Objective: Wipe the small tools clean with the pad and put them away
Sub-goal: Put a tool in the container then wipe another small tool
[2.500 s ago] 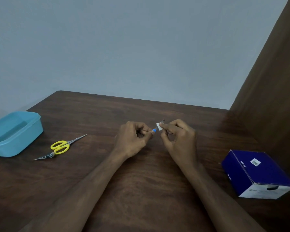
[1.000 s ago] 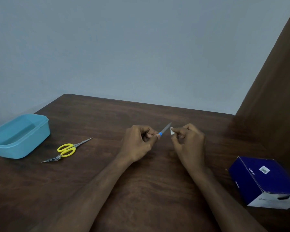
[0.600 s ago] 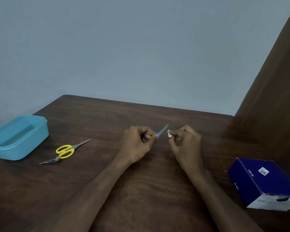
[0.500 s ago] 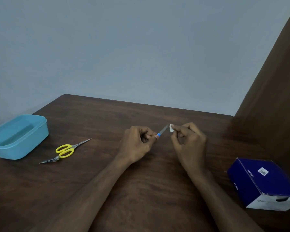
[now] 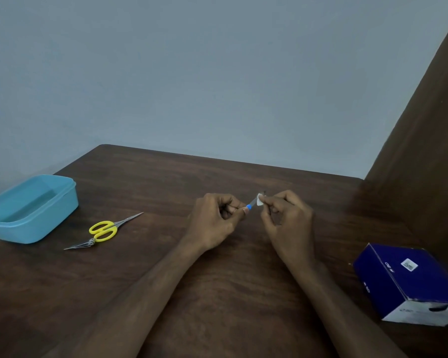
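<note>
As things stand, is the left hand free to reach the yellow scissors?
Probably not yet: the path over the table is bare, but the left hand is pinching the blue-handled tool. The yellow scissors lie apart, untouched.

The tabletop is dark brown with wood grain. On it, the tub is light blue, the scissors have yellow handles and silver blades, and the box is navy with a white end. The tool has a blue handle; the pad is white. The wall is pale grey-blue.

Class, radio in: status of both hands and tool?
Left hand gripping blue-handled metal file. Right hand pinching small white pad on blade. Nothing obstructing.
</note>
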`<state>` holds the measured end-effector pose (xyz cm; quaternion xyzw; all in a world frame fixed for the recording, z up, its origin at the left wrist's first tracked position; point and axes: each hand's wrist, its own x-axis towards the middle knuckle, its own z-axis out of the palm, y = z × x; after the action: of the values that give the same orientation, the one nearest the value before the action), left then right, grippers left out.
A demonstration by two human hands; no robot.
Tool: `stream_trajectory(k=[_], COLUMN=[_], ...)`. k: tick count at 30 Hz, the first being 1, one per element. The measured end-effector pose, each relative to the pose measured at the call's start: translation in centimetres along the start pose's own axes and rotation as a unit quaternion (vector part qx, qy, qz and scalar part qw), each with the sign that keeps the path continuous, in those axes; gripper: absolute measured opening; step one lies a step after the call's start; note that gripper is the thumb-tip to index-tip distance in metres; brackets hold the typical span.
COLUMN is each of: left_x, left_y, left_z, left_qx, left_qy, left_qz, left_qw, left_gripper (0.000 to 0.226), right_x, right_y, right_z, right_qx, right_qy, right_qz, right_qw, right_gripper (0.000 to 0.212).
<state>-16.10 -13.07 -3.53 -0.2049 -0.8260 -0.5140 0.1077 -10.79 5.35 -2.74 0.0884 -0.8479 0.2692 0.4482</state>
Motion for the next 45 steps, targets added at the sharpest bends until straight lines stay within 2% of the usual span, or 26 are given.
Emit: stream_trajectory(k=[3, 6, 9, 12, 15, 18, 21, 26, 30, 34, 38, 42, 45], left_x=[0.1, 0.2, 0.1, 0.0, 0.1, 0.1, -0.1, -0.1, 0.0, 0.0, 0.1, 0.1, 0.1], left_y=[0.0, -0.2, -0.1, 0.0, -0.2, 0.0, 0.3, 0.1, 0.1, 0.1, 0.2, 0.1, 0.0], left_z=[0.1, 0.2, 0.2, 0.2, 0.1, 0.2, 0.1, -0.1, -0.1, 0.0, -0.1, 0.0, 0.0], left_qx=[-0.007, -0.006, 0.000, 0.000, -0.021, -0.035, -0.017, -0.014, -0.038, -0.046, -0.044, -0.046, -0.051], left_qy=[0.009, 0.011, 0.004, 0.002, 0.013, 0.021, 0.011, 0.000, 0.010, 0.015, 0.004, 0.016, 0.011], left_qz=[-0.003, -0.014, -0.015, -0.002, 0.001, -0.005, -0.010, -0.006, -0.010, -0.006, 0.007, 0.004, -0.006], left_qw=[1.000, 1.000, 1.000, 1.000, 1.000, 0.999, 1.000, 1.000, 0.999, 0.999, 0.999, 0.999, 0.999], left_gripper=[0.013, 0.015, 0.013, 0.013, 0.015, 0.017, 0.013, 0.015, 0.015, 0.017, 0.017, 0.019, 0.016], right_x=[-0.1, 0.0, 0.1, -0.2, -0.2, 0.0, -0.1, -0.3, -0.1, -0.2, -0.1, -0.1, -0.1], right_y=[0.6, 0.5, 0.0, 0.1, 0.5, 0.4, 0.0, -0.1, 0.2, 0.0, -0.2, 0.2, 0.2], right_z=[0.4, 0.0, -0.4, 0.3, 0.7, 0.1, -0.4, 0.6, 0.5, 0.2, 0.4, 0.7, 0.1], right_qx=[-0.016, -0.007, 0.010, -0.001, -0.008, -0.009, 0.019, 0.030, 0.017, 0.014, 0.032, 0.008, 0.002], right_qy=[-0.030, -0.004, 0.021, -0.017, -0.044, -0.018, 0.018, -0.036, -0.048, -0.018, -0.021, -0.043, -0.020], right_qz=[0.019, 0.026, -0.012, -0.016, 0.003, 0.007, -0.022, -0.054, -0.050, -0.052, -0.066, -0.041, -0.023], right_qw=[0.999, 1.000, 1.000, 1.000, 0.999, 1.000, 0.999, 0.997, 0.997, 0.998, 0.997, 0.998, 1.000], right_gripper=[0.022, 0.020, 0.020, 0.023, 0.013, 0.007, 0.012, 0.026, 0.023, 0.019, 0.027, 0.022, 0.018])
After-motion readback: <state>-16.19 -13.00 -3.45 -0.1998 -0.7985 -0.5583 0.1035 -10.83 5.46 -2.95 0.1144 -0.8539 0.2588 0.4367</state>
